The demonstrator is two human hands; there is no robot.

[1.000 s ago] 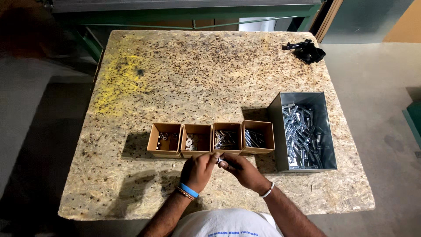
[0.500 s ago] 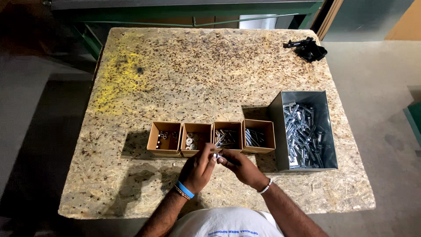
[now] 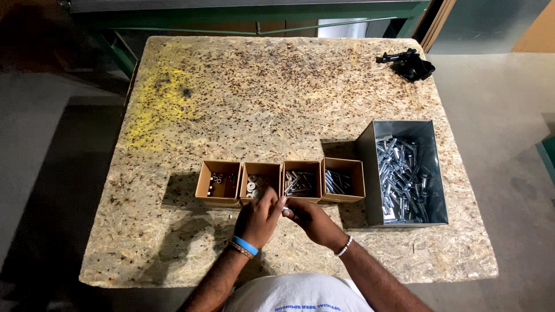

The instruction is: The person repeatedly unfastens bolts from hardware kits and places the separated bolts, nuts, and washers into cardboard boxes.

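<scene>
Together, both hands meet before four brown cardboard boxes.

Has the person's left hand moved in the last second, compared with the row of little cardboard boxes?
Yes. The left hand has crept slightly up toward the second cardboard box; its fingertips now reach that box's near edge.

You get bright, even light on the table, sharp across the centre. Shadows fall left of the cardboard boxes and your hands, so the source sits to the right. The upper left of the frame is dim. The metal bin shows mild glare.
</scene>
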